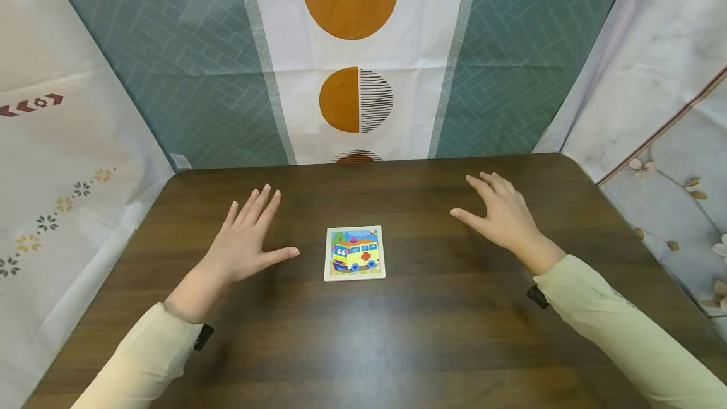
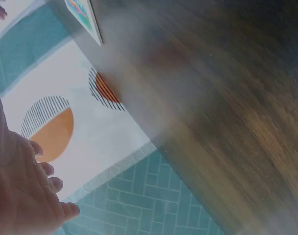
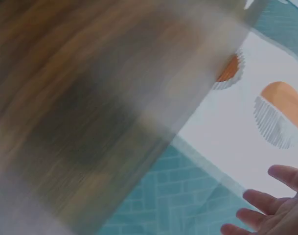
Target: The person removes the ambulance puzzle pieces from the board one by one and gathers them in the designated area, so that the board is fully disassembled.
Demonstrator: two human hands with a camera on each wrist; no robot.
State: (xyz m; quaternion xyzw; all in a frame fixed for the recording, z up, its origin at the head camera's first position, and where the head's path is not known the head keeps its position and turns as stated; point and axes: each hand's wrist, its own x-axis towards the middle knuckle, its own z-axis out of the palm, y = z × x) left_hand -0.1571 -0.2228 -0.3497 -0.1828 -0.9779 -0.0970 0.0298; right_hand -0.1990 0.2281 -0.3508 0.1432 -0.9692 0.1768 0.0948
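Observation:
A small square picture puzzle [image 1: 354, 254] with a pale frame and a cartoon yellow ambulance lies flat near the middle of the brown table. To its left, my left hand [image 1: 244, 242] hovers with fingers spread and thumb pointing toward the puzzle. My right hand [image 1: 502, 216] is held above the table on the other side, farther from the puzzle, its fingers extended and holding nothing. In the left wrist view, the left palm [image 2: 21, 186] shows bare, and a corner of the puzzle [image 2: 85, 17] appears at the top. Fingers of the right hand [image 3: 268, 210] show in the right wrist view.
The dark wooden table [image 1: 363, 346] has rounded far corners. Behind it hangs a green and white cloth [image 1: 414, 106] with orange half circles. Pale patterned cloths hang at the left [image 1: 74, 163] and right [image 1: 670, 131] sides. Dark bands sit at both wrists.

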